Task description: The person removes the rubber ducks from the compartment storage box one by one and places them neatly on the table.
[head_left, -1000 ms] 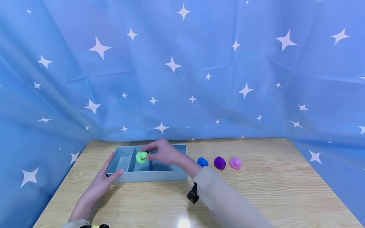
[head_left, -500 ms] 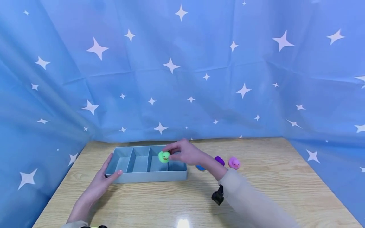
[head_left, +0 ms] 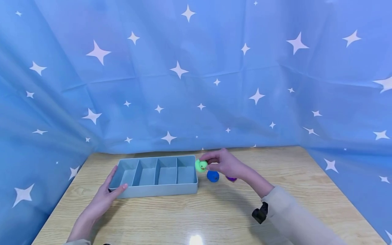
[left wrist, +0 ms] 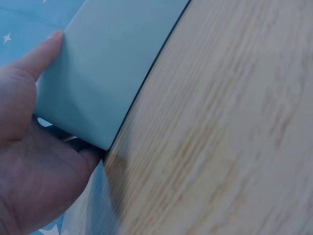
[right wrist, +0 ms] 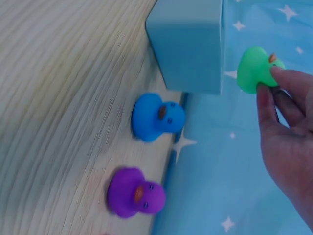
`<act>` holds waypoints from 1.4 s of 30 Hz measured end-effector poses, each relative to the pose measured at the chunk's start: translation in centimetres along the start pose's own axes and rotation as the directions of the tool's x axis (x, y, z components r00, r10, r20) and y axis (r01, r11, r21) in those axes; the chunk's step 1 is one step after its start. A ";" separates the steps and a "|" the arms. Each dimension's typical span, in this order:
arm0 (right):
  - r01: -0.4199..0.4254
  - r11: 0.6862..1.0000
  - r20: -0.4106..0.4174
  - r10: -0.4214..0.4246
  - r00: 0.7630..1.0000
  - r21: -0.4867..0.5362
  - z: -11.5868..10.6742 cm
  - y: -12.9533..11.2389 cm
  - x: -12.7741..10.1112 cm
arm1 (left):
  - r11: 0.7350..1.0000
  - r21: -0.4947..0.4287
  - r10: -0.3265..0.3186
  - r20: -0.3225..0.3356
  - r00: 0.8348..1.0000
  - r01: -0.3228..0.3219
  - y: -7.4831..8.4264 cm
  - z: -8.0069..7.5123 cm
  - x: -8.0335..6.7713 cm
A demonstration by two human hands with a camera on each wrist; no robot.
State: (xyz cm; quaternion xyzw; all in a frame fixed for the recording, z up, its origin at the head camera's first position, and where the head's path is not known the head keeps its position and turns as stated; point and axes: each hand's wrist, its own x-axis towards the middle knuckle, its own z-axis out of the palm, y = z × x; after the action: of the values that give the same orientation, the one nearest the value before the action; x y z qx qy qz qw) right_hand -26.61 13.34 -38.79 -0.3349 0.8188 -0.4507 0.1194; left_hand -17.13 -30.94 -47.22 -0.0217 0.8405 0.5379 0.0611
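A grey-blue tray with several compartments, all bare inside, lies on the wooden table. My left hand rests at its left front corner, fingers straight along the end wall and thumb on the front wall. My right hand pinches a green duck in the air just past the tray's right end. In the right wrist view the green duck sits at my fingertips beside the tray corner. Below it a blue duck stands on the table.
A purple duck stands right of the blue duck; in the head view my right hand mostly hides the purple duck. A blue star-printed cloth hangs behind and to both sides of the table.
My right hand has carried the green duck to the right, from above the tray's compartments to beyond its right end. My left hand has stayed at the tray's corner.
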 end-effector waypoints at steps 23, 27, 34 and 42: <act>-0.072 0.997 -0.089 0.073 0.993 0.005 -3.2 3.1 -4.2 | 1.000 -0.005 0.018 0.013 1.000 -0.018 0.0 0.0 -0.1; -0.079 0.997 -0.101 0.076 0.992 -0.025 -3.8 3.3 -4.9 | 1.000 0.001 0.016 0.016 1.000 -0.016 0.0 -0.1 -0.1; -0.104 0.994 -0.099 0.099 0.990 -0.041 -4.8 3.7 -6.2 | 1.000 -0.003 0.013 0.019 1.000 -0.013 0.0 0.0 -0.1; -0.143 0.987 -0.129 0.134 0.983 -0.069 -6.1 4.4 -7.8 | 1.000 0.007 -0.009 0.021 1.000 0.008 0.2 0.0 0.0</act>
State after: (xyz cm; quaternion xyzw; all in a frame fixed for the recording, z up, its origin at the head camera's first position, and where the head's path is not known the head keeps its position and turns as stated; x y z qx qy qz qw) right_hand -25.69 24.10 -39.74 -0.2528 0.8630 -0.4289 0.0861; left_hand -17.15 -30.88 -47.01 -0.0194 0.8416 0.5349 0.0723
